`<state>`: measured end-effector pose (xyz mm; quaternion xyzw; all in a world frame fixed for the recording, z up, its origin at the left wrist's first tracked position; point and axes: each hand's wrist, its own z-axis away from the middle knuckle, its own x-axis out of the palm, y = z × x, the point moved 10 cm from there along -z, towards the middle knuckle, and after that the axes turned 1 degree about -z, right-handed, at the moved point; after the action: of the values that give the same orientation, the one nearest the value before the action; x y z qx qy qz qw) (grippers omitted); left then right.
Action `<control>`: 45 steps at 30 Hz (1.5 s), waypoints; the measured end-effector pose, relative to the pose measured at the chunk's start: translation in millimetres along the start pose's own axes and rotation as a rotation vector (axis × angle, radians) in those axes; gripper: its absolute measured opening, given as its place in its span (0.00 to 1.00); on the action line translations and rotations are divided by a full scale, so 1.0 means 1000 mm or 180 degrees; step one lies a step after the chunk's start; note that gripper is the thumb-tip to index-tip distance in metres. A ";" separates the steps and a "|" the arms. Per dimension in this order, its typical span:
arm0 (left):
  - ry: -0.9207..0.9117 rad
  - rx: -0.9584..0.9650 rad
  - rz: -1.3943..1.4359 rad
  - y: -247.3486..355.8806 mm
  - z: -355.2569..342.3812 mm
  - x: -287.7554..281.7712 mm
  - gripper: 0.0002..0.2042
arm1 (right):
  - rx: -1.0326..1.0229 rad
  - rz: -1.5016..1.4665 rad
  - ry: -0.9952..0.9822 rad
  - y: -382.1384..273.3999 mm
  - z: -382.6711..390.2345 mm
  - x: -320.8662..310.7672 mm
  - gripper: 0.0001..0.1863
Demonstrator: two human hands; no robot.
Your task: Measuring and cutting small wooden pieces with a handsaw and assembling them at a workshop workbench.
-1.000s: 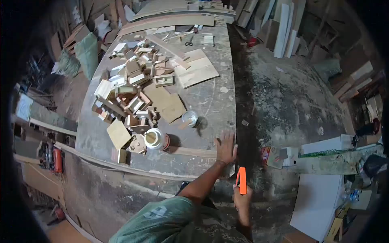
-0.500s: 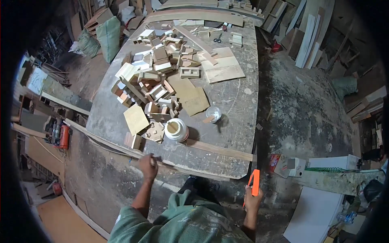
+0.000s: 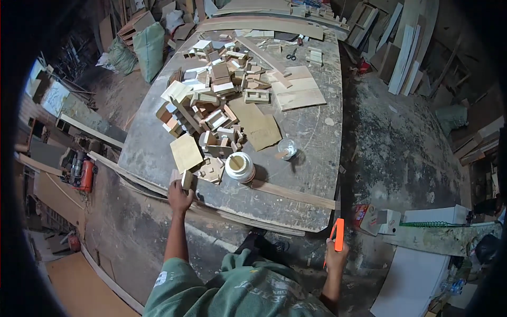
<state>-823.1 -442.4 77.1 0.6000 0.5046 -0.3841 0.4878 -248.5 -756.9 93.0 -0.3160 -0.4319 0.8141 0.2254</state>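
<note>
Right of the round white plastic tub (image 3: 240,168), we clasp an orange-handled saw (image 3: 339,234) in our right hand (image 3: 336,257); left of the tub, our left hand (image 3: 180,199) meets a small pale wooden block (image 3: 187,180), its grip unclear.

Dim light; shadows fall rightward; corners black.

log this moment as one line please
left hand: at small wood block, grip unclear | right hand: holds orange-handled tool | wood strip: on table, beside white tub
</note>
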 end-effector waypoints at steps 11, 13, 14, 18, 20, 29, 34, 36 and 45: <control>0.0303 -0.0378 0.0564 -0.023 -0.041 0.001 0.22 | -0.0116 0.0213 0.0088 0.000 0.002 -0.001 0.11; 0.0178 -0.1428 0.1205 -0.072 -0.063 0.019 0.23 | -0.0113 0.0243 0.0048 -0.005 0.005 0.004 0.11; 0.0180 -0.1417 0.1216 -0.067 -0.077 0.021 0.23 | -0.0093 0.0299 0.0059 -0.005 0.006 0.004 0.11; -0.0557 -0.1879 0.0649 -0.039 -0.119 0.043 0.23 | -0.0269 0.0543 0.0211 -0.007 0.005 -0.004 0.11; -0.1247 -0.2275 0.1844 -0.046 -0.128 0.080 0.19 | -0.0100 0.0239 0.0175 -0.009 0.007 -0.004 0.12; 0.0686 -0.0318 0.1557 -0.059 -0.137 -0.026 0.07 | -0.0767 0.0672 0.0178 -0.027 0.012 0.002 0.12; 0.1716 0.1185 -0.0744 0.032 -0.052 -0.135 0.03 | -0.0160 0.0395 0.0173 -0.015 0.014 0.008 0.13; 0.1737 0.1351 -0.0892 0.051 -0.024 -0.147 0.04 | -0.0181 0.0404 0.0111 -0.012 0.013 0.009 0.13; 0.1382 0.2522 0.0919 0.217 0.146 -0.134 0.06 | -0.0738 0.0388 0.0148 -0.042 0.024 0.018 0.11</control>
<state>-632.6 -619.0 214.6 0.8702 0.3209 -0.3410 0.1530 -273.9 -736.8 133.4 -0.3844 -0.4978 0.7634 0.1474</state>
